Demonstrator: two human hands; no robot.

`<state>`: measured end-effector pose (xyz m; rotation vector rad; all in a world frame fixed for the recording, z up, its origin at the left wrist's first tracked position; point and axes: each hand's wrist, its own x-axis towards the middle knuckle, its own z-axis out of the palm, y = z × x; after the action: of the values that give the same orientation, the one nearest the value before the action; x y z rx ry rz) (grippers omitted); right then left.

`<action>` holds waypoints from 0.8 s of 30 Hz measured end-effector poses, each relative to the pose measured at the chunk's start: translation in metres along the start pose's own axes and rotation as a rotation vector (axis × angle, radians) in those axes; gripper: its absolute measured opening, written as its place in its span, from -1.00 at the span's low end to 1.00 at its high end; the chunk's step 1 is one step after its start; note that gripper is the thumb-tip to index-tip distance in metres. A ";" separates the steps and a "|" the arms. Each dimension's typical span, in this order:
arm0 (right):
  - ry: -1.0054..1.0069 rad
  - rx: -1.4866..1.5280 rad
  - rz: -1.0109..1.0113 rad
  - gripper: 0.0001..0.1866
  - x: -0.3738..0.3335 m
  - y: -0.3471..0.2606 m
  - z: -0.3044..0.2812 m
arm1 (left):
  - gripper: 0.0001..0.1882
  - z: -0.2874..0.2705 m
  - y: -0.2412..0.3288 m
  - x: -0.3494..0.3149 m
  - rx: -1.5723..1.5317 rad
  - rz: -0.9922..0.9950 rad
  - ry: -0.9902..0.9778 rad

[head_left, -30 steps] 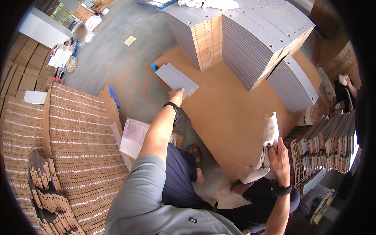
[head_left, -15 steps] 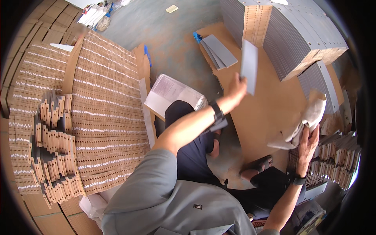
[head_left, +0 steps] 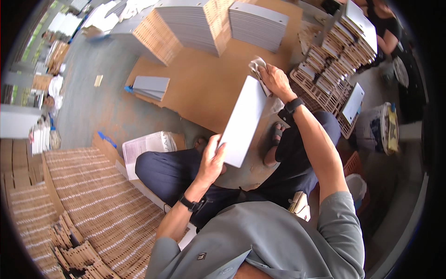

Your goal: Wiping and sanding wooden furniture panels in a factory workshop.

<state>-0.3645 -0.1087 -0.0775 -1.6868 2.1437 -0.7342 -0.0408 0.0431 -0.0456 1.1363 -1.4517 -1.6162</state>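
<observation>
My left hand (head_left: pixel 213 158) is closed on the near left edge of a flat, grey-white rectangular panel (head_left: pixel 242 122). The panel is tilted in front of me, above my lap and the brown cardboard sheet (head_left: pixel 200 83). At the panel's far right corner, my right hand (head_left: pixel 277 83) grips a crumpled pale cloth (head_left: pixel 257 66). Part of the cloth hangs down behind the panel's edge; whether it presses on the panel's face cannot be told. Several similar loose panels (head_left: pixel 151 86) lie on the left end of the cardboard.
Tall panel stacks (head_left: pixel 186 28) stand at the cardboard's far side, beside a lower stack (head_left: pixel 258 28). To the right, a plastic crate (head_left: pixel 320 88) bears upright panels (head_left: pixel 346 39). Drilled wooden-edged pieces (head_left: pixel 102 186) fill the lower left. Another person (head_left: pixel 385 28) is at upper right.
The view has swung to the right. My left hand has brought the panel closer to me, and the cloth in my right hand, formerly well apart, is now at the panel's edge.
</observation>
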 end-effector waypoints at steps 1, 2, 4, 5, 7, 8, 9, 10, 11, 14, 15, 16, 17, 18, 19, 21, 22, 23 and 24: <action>0.084 0.032 0.037 -0.60 -0.002 0.018 -0.004 | -0.70 -0.002 0.001 -0.005 -0.043 -0.025 -0.013; 0.096 0.047 0.039 -0.60 -0.006 0.014 -0.005 | -0.69 -0.014 -0.006 -0.011 -0.111 -0.047 0.007; 0.069 0.052 -0.007 -0.57 -0.017 0.008 -0.014 | -0.65 -0.024 -0.009 -0.016 -0.132 -0.012 0.041; 0.093 0.174 0.079 -0.52 -0.015 0.011 -0.011 | -0.65 -0.023 -0.006 -0.016 -0.125 -0.006 0.031; 0.063 0.279 0.135 -0.50 -0.021 0.026 -0.013 | -0.65 -0.018 0.003 -0.016 -0.272 -0.037 0.035; 0.007 0.392 0.175 -0.48 -0.025 0.016 -0.015 | -0.65 -0.022 -0.001 -0.018 -0.260 -0.030 0.044; 0.000 0.457 0.154 -0.45 -0.030 0.006 -0.018 | -0.66 -0.025 -0.006 -0.018 -0.264 -0.034 0.057; -0.081 0.522 0.194 -0.47 -0.036 -0.004 -0.023 | -0.66 -0.028 -0.011 -0.019 -0.268 -0.039 0.072; -0.122 0.673 0.216 -0.46 -0.047 -0.016 -0.030 | -0.66 -0.026 -0.011 -0.019 -0.264 -0.038 0.072; -0.252 1.029 0.154 -0.39 -0.068 -0.030 -0.032 | -0.66 -0.009 -0.007 -0.011 -0.309 0.010 0.092; -0.294 1.161 0.214 -0.40 -0.070 -0.032 -0.026 | -0.65 0.000 -0.003 -0.008 -0.333 0.011 0.115; -0.337 1.294 0.276 -0.40 -0.072 -0.035 -0.019 | -0.65 0.005 0.000 -0.004 -0.356 0.010 0.140; -0.376 1.394 0.267 -0.41 -0.078 -0.040 -0.019 | -0.65 0.007 0.001 0.001 -0.355 -0.002 0.138; -0.380 1.473 0.178 -0.41 -0.085 -0.051 -0.016 | -0.63 0.007 0.002 0.003 -0.307 -0.051 0.131; -0.331 1.346 0.098 -0.42 -0.087 -0.059 -0.017 | -0.60 0.007 0.002 0.008 -0.259 -0.102 0.122; -0.393 1.256 0.084 -0.44 -0.087 -0.060 -0.021 | -0.60 0.004 0.018 0.016 -0.092 -0.172 0.056; -0.434 1.232 0.070 -0.45 -0.083 -0.064 -0.022 | -0.59 -0.010 0.015 0.018 -0.060 -0.176 -0.043; -0.408 1.239 0.113 -0.45 -0.080 -0.065 -0.021 | -0.59 -0.006 0.021 0.021 -0.221 -0.197 -0.010; -0.382 1.244 0.155 -0.44 -0.079 -0.066 -0.020 | -0.59 -0.002 0.028 0.023 -0.382 -0.216 0.024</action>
<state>-0.3022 -0.0401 -0.0290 -0.8467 1.0592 -1.1988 -0.0499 0.0169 -0.0222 1.1092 -0.9714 -1.9191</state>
